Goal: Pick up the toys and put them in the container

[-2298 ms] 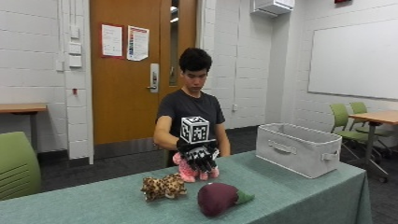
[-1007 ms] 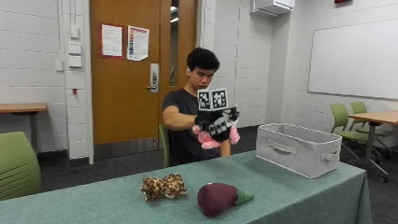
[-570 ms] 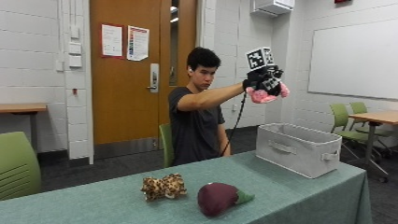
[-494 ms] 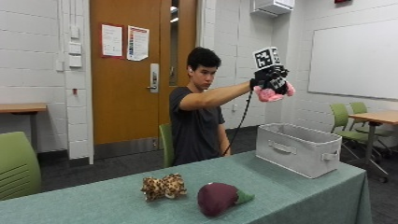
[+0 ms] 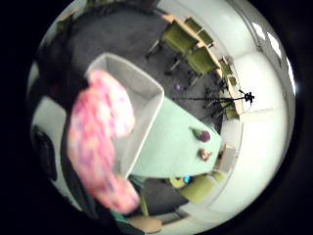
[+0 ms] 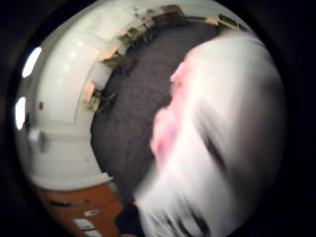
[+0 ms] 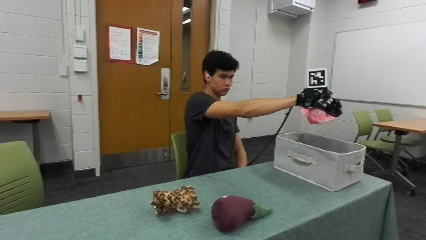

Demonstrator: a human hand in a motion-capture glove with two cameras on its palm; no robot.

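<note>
While seated behind the green-covered table point(image 7: 319, 210), held the gloved right hand point(image 7: 319, 101) out at arm's length, above the grey fabric container point(image 7: 323, 160) and well clear of its rim. Gripped a pink plush toy point(image 7: 317, 116) in that hand, fingers curled round its upper part, most of the toy hanging below the glove and over the container's open top. Kept the arm straight and roughly level from the shoulder, with the container standing near the table's end on the side of the raised hand. Looked down, in the little-finger palm view, past the pink toy point(image 5: 100, 142) close against the palm onto the container point(image 5: 142, 105), its open inside showing directly beneath and the toy overlapping its near wall. Showed, in the thumb-side palm view, only a pale smear of the container wall point(image 6: 237, 123) with an edge of pink point(image 6: 168, 123) beside it, over dark carpet; too blurred to tell more. Left two other toys lying on the table, well apart from the container toward the table's opposite end: a leopard-spotted plush point(image 7: 176, 200) and, just beside it, a dark purple eggplant plush point(image 7: 233, 212) with a green stem end pointing toward the container. Could not see the bare left hand, hidden behind the table and body.
</note>
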